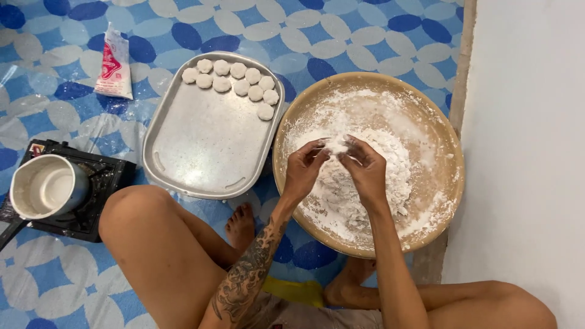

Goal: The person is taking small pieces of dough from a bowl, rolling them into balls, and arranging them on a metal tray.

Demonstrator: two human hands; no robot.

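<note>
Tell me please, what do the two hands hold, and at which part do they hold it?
Both the left hand and the right hand pinch a small lump of white dough between their fingertips, above the round tray.

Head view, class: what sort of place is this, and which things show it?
Probably a home floor used for cooking: a patterned mat, a small stove with a pot, and a flour-filled bowl.

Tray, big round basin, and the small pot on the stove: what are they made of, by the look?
Tray: bare metal, probably aluminium; dull grey brushed sheen, rolled rim.
Round basin: tan, matte rim, likely plastic or wood; flour coats the inside, so it is hard to say.
Pot: metal with a pale, glossy inner wall, possibly enamel or polished steel.
</note>
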